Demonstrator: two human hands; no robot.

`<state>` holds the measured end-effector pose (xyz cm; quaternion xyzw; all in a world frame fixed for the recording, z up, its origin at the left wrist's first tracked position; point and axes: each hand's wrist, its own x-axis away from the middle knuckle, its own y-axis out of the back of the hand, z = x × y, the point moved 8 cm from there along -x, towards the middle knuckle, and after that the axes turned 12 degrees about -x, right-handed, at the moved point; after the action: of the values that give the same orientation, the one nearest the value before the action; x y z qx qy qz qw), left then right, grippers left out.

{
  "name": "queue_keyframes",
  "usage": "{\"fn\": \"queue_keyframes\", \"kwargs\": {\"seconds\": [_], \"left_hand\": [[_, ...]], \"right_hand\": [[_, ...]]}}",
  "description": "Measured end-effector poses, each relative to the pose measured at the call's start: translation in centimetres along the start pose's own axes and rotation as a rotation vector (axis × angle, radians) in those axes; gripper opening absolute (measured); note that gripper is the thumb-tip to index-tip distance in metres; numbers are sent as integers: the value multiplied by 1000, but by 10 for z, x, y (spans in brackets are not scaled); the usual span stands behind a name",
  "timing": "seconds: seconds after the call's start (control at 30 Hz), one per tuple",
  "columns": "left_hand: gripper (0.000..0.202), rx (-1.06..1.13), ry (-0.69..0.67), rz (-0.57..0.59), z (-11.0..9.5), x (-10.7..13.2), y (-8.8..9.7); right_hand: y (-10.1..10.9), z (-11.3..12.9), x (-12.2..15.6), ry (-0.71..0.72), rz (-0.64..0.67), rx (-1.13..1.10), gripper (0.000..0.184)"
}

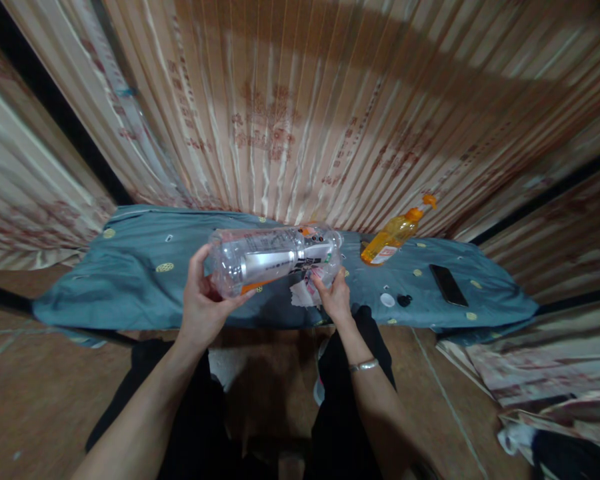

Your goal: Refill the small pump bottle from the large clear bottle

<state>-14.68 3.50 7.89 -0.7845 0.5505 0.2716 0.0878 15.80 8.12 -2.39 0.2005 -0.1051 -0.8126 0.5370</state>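
Observation:
A large clear plastic bottle [275,257] with a printed label lies sideways across my two hands, above the cloth-covered surface. My left hand [205,290] is wrapped round its left end, the thumb along the lower side. At the right end my right hand [336,293] grips the bottle, thumb on the near side. Below the bottle, beside my right hand, a whitish scrap of paper [304,295] shows; I cannot tell whether it is touched. The fingers behind the bottle are partly hidden.
The narrow surface wears a blue-green patterned cloth [140,280]. To the right are an orange pump bottle [393,237], a white round piece [387,300], a small black object [405,301] and a black phone [448,285]. A pleated curtain [290,113] hangs behind.

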Motion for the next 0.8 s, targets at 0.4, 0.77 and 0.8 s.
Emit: {"fn": "queue_keyframes", "kwargs": {"seconds": [0.4, 0.77, 0.8], "left_hand": [[89, 5, 12, -1, 1, 0, 0], [87, 20, 24, 7, -1, 0, -2], [86, 18, 21, 8, 0, 0, -2]], "right_hand": [[0, 2, 0, 10, 12, -22, 59], [0, 0, 0, 9, 4, -28, 62], [0, 0, 0, 9, 5, -25, 62]]}}
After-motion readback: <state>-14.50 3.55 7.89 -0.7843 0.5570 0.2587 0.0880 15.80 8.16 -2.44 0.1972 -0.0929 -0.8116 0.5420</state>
